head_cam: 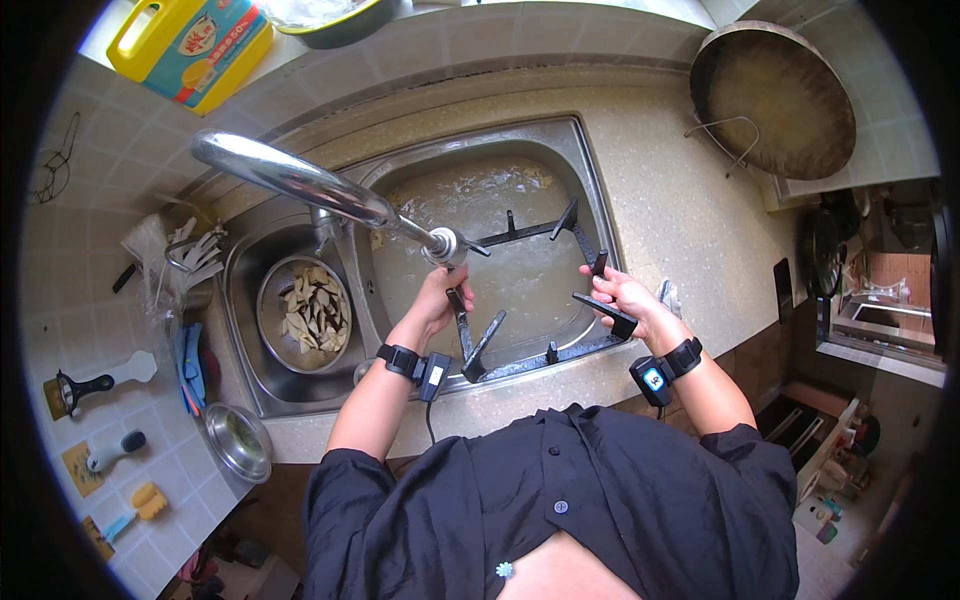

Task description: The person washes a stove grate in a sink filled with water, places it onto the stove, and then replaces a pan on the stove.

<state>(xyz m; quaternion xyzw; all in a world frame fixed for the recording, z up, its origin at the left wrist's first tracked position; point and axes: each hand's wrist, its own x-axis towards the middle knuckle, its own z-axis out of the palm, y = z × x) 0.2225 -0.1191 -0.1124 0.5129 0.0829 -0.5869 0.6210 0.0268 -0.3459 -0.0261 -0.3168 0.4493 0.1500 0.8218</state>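
A black metal pan support from a gas stove (525,358) is held by both hands over the large basin of a stainless steel sink (609,225). My left hand (442,300) grips its left side, just below the faucet's spout head (445,246). On the right side, my right hand (626,300) has its fingers around the frame near two of the prongs. Cloudy water (517,289) stands in the basin beneath. The frame's near edge lies close to the sink's front rim; whether it rests there, I cannot tell.
A steel strainer of sliced food (315,319) sits in the small left basin. The chrome faucet (300,176) arches over the sink. A steel bowl (238,442) is at the lower left, a wok (776,101) at the upper right, and a yellow jug (195,49) on the ledge.
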